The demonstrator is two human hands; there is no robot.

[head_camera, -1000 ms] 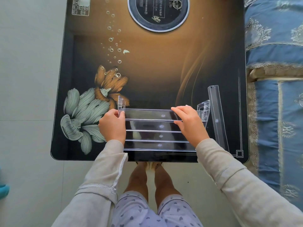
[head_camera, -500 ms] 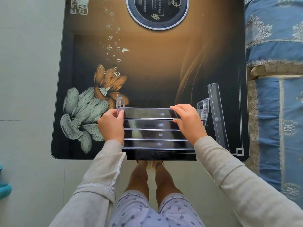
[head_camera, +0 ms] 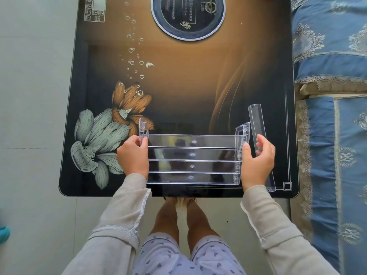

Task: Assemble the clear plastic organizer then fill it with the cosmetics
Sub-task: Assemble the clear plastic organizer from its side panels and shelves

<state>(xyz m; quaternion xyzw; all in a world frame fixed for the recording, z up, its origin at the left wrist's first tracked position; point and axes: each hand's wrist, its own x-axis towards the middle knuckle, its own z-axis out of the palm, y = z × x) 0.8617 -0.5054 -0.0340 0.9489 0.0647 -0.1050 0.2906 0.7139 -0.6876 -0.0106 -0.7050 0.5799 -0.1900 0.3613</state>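
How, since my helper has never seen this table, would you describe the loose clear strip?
Start at the dark flower-printed table, at its right edge beside the blue bedding. Just right of the stepped clear organizer lies a long, narrow clear strip. Unlike the organizer's crosswise shelves, it runs front to back, unattached.

The glass tabletop (head_camera: 188, 86) offers wide room to reach in between the round burner plate (head_camera: 187, 14) at its far edge and the clear plastic organizer (head_camera: 192, 159) at its near edge. The left hand (head_camera: 134, 157) gripping the end panel blocks the organizer's left side. The right hand (head_camera: 256, 161) and a loose clear plastic strip (head_camera: 258, 124) just beside it crowd the right, with only a narrow band of tabletop before the blue bedding (head_camera: 329, 56).
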